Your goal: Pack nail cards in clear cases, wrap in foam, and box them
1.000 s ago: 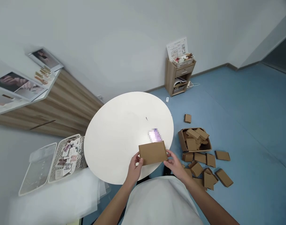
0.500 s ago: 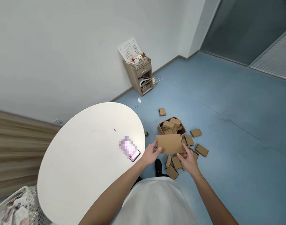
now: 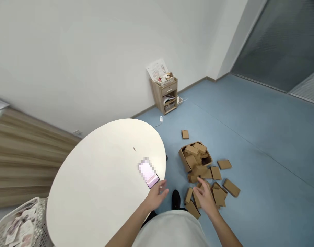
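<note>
My left hand [image 3: 156,196] is at the table's right edge, close to the phone [image 3: 152,179]; its fingers and thumb are apart and hold nothing. Over the floor to the right, my right hand [image 3: 205,198] also has nothing in it, with fingers curved and apart from the thumb. Just beyond its fingertips is a blurred brown cardboard box [image 3: 198,170], in front of the open carton [image 3: 184,160]. Whether this box is in the air or touching the pile cannot be made out. Several small cardboard boxes [image 3: 231,187] lie around the carton, and more are inside it.
The white oval table [image 3: 102,178] stands at my left, with a perforated basket [image 3: 37,219] beside it. Against the wall is a small wooden cabinet [image 3: 158,94] with a basket of items on top. A white power adapter [image 3: 161,119] and its cable lie on the blue floor [image 3: 270,192].
Both hands have let go of the flat cardboard box they held between them. A blurred box now shows near the carton's front. The hands are lower in the view, and the camera has tilted.
</note>
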Demonstrator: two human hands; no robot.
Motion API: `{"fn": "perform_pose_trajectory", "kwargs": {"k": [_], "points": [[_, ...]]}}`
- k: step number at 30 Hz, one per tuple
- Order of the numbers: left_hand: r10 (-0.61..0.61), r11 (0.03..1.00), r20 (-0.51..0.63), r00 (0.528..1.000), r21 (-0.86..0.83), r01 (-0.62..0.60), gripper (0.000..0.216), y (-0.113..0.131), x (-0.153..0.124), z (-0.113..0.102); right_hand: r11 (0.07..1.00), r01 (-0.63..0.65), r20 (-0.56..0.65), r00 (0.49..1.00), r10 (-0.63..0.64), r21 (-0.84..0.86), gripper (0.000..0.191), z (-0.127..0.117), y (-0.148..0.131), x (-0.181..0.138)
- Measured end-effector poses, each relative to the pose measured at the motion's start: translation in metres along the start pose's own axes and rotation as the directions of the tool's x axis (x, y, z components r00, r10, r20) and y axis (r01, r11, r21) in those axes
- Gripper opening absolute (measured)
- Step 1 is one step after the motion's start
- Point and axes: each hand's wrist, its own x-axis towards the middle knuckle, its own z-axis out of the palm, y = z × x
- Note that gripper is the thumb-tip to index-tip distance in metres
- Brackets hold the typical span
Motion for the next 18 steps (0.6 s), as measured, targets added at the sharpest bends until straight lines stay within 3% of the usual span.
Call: {"fn": "perform_pose_trajectory", "kwargs": {"k": [3,9,13,18], "points": [[-0.081,0.994,-0.228,0.970,-0.095,0.061,0.060,-0.031,-0.033,-0.027,0.999,0.024,0.118,0.993,-0.022,-0.023,0.058,0.023,0.000,0.004],[-0.190,0.947,-0.529,0.827,-0.322,0.012,0.061,-0.091,-0.078,-0.050,0.983,0.111,0.380,0.924,-0.049,-0.144,0.054,0.073,-0.009,0.010],[-0.192,0.936,-0.591,0.783,-0.349,-0.034,0.064,-0.108,-0.095,-0.058,0.974,0.151,0.487,0.872,-0.051,-0.169,0.056,0.107,-0.012,0.002],[-0.150,0.942,-0.580,0.800,-0.330,-0.063,0.063,-0.126,-0.126,-0.078,0.971,0.179,0.527,0.847,-0.071,-0.157,0.055,0.148,0.000,-0.029]]}}
